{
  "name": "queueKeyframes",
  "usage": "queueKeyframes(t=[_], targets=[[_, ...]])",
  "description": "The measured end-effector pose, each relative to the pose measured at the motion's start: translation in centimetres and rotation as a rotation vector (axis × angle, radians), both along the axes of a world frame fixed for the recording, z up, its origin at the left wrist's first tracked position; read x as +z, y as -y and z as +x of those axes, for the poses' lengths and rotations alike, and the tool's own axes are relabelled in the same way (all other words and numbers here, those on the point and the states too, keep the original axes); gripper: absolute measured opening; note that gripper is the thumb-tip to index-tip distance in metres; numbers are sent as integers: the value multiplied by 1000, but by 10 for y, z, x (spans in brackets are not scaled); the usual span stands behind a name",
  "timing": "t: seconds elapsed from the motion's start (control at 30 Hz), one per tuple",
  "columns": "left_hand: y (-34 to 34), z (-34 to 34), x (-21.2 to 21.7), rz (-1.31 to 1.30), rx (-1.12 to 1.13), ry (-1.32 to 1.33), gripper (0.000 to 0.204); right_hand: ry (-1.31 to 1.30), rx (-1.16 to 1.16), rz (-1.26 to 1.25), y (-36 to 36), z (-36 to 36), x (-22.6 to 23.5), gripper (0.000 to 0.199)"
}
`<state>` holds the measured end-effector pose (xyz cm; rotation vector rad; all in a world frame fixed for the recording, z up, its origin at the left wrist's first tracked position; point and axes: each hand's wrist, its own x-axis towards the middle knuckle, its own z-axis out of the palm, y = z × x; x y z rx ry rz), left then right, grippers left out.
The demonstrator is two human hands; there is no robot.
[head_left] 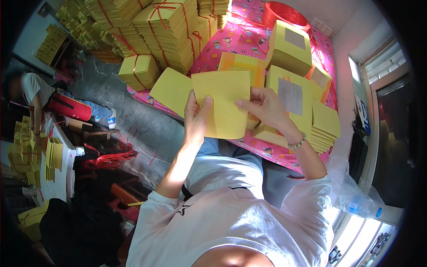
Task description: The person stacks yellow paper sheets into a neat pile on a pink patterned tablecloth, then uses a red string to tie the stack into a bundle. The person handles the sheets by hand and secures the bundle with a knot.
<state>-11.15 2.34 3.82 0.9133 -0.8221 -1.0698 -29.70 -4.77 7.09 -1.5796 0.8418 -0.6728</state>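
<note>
I hold up a sheet of yellow paper (pixel 224 104), or a thin stack of it, in front of me over the near edge of the table. My left hand (pixel 197 116) grips its left side, thumb on the face and fingers behind. At its right edge my right hand (pixel 269 108) pinches with thumb and fingers; a bead bracelet circles that wrist. Just behind lies a flat yellow stack (pixel 172 91). To the right are yellow stacks with a silver-grey square (pixel 290 97) on top and a pile of folded yellow paper (pixel 324 127).
A pink patterned cloth (pixel 218 46) covers the table. Tall bundles (pixel 167 35) tied with red string stand at the back left, a red basin (pixel 284 15) at the back. A plastic bottle (pixel 362 209) lies at the right. Far left, another person (pixel 38 91) works at a white table (pixel 66 153).
</note>
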Motion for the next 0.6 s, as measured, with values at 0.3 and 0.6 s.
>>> queueKeyframes(t=[0.3, 0.6], targets=[[-31, 8, -11, -19, 136, -121, 30, -79, 96, 12, -19, 20, -5, 28], [-46, 31, -17, -54, 253, -142, 32, -137, 183, -115, -24, 37, -25, 32]])
